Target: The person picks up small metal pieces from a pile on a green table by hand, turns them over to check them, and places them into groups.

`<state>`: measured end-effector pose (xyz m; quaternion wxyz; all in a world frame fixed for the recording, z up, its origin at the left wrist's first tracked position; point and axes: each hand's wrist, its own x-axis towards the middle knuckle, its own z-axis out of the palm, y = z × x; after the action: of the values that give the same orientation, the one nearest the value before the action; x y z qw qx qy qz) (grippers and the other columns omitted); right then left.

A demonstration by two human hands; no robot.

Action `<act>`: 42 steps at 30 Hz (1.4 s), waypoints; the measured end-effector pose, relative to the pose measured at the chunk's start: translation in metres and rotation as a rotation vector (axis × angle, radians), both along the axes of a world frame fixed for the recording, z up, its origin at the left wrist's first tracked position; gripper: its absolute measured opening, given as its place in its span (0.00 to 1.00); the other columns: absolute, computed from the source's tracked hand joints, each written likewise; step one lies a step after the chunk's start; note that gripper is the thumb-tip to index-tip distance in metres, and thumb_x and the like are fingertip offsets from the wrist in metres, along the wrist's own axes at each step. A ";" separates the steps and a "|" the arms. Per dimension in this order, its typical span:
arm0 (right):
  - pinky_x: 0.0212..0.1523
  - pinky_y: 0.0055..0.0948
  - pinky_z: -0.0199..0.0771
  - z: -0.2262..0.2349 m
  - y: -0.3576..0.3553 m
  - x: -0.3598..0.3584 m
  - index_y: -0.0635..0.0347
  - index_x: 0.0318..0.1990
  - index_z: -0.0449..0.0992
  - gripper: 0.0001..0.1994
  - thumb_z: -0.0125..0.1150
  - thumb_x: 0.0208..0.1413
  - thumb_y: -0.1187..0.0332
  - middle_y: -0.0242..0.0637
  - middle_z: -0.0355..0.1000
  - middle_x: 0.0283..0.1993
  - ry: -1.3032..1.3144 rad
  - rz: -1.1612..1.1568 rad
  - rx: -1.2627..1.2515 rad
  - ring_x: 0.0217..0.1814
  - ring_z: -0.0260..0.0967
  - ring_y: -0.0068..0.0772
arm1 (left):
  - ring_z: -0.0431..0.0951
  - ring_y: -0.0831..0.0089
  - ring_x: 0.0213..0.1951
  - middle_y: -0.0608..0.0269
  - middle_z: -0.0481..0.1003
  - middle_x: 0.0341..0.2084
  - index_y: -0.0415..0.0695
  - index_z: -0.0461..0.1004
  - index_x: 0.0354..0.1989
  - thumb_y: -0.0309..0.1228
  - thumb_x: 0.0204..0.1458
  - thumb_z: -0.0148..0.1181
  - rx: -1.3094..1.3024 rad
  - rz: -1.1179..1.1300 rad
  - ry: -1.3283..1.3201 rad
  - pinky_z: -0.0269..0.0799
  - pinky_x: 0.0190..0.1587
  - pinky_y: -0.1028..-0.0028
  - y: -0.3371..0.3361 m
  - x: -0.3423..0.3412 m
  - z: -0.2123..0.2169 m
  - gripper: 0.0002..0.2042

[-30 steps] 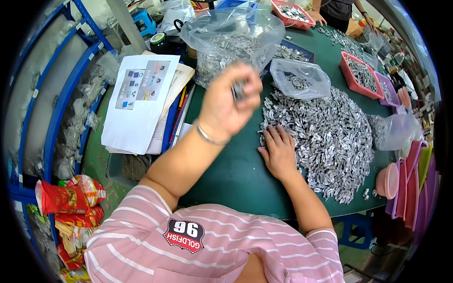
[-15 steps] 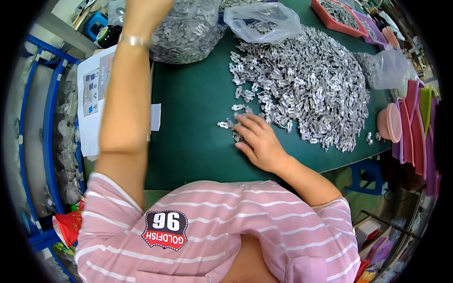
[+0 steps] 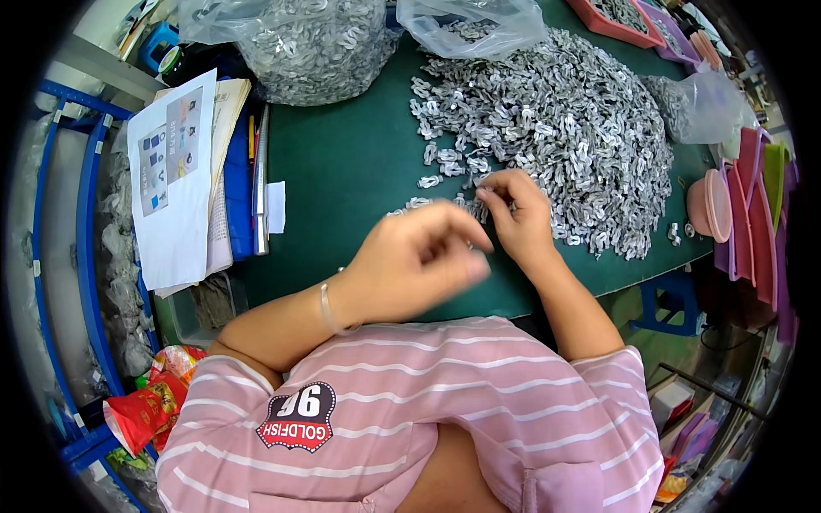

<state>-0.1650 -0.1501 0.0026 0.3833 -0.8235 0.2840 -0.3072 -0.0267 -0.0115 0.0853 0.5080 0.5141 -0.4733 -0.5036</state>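
Note:
A wide heap of small silvery metal clip-like pieces (image 3: 556,137) covers the right half of the green table. At its near left edge my right hand (image 3: 523,222) is closed, thumb and index finger pinched together; what lies between the tips is too small to make out. My left hand (image 3: 402,265), smeared a little by motion, hovers just left of it above the table's near part. Its fingers are bent, the thumb stands apart, and nothing shows in it. A few loose pieces (image 3: 430,181) lie beyond the left hand, which partly covers others.
Behind stand a clear bag (image 3: 321,60) full of the pieces and an open plastic bag (image 3: 470,30). Papers (image 3: 171,188) and folders line the left edge. At right are a pink cup (image 3: 708,205), stacked coloured trays (image 3: 753,222) and a blue stool (image 3: 667,303) below.
My left arm has come back from the far left bags to the near middle. My right hand has lifted from lying over the loose pieces, moved right and closed into a pinch.

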 end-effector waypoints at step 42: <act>0.38 0.37 0.66 0.006 0.015 -0.009 0.65 0.35 0.72 0.11 0.61 0.40 0.77 0.42 0.66 0.36 0.265 0.039 -0.275 0.38 0.65 0.46 | 0.70 0.73 0.37 0.59 0.69 0.37 0.37 0.66 0.45 0.38 0.60 0.36 0.326 0.360 1.022 0.67 0.40 0.76 -0.002 0.004 -0.055 0.17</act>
<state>-0.1744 -0.1348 0.0085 0.2325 -0.9067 0.2711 -0.2246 -0.0225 -0.0132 0.0304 0.6646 0.3491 0.0118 -0.6605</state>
